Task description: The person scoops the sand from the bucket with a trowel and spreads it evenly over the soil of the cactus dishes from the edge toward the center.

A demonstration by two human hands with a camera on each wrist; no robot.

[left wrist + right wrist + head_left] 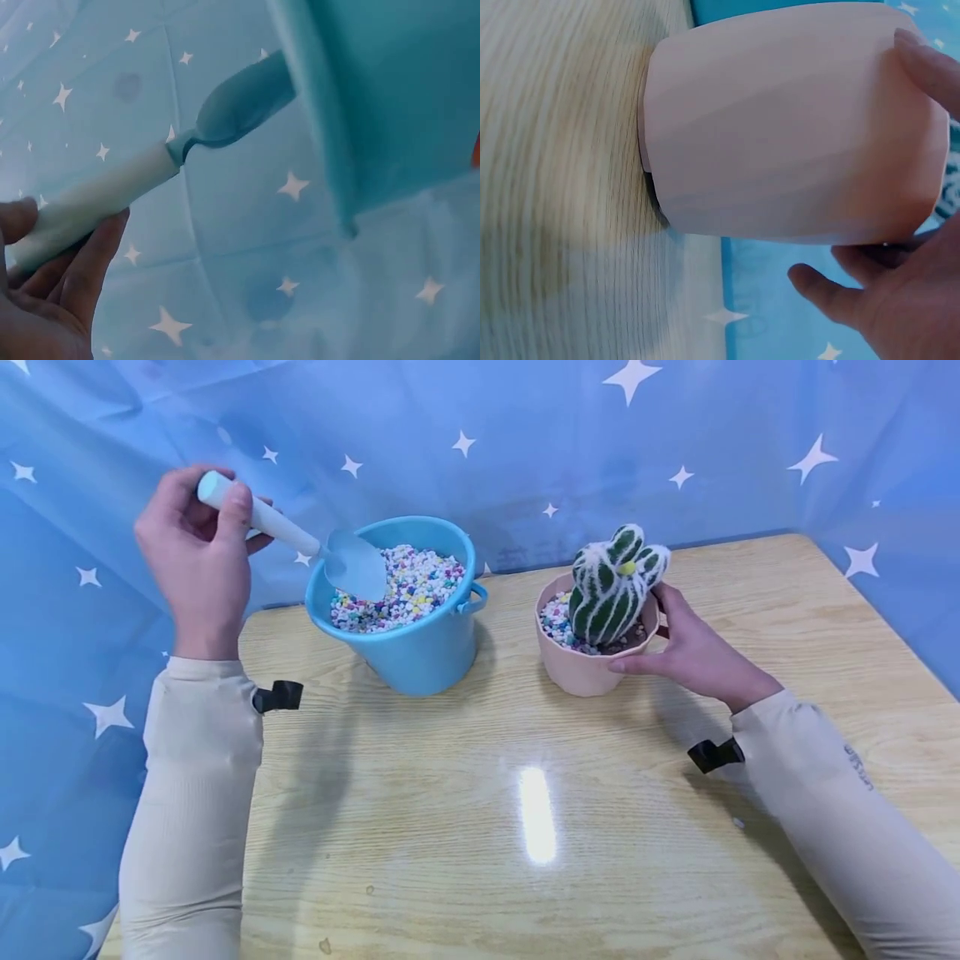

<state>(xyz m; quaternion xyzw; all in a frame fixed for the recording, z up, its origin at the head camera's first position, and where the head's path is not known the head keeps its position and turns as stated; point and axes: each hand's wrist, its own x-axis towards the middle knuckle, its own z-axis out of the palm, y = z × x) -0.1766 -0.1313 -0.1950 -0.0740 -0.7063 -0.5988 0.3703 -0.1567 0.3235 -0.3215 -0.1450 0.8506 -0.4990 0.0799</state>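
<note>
Trowel [300, 537] was held by the left hand [198, 556], its pale handle [272, 522] being pinched between the thumb and the fingers, near the end farther from the blade. From this grip the blue blade [358, 568] was pointed slantwise down to the right, across the rim of a blue bucket [420, 660] and over the small coloured granules [420, 578] inside it; whether the tip was touching them could not be told. To the right of the bucket, on the wooden table [450, 827], a pink pot [573, 675] was held by the right hand [690, 652], the thumb being placed on its near outer wall close to the rim and other fingers being put at its right side. In the pot a green-and-white cactus [606, 602] was seen, with similar granules [555, 618] mainly at its left side.
</note>
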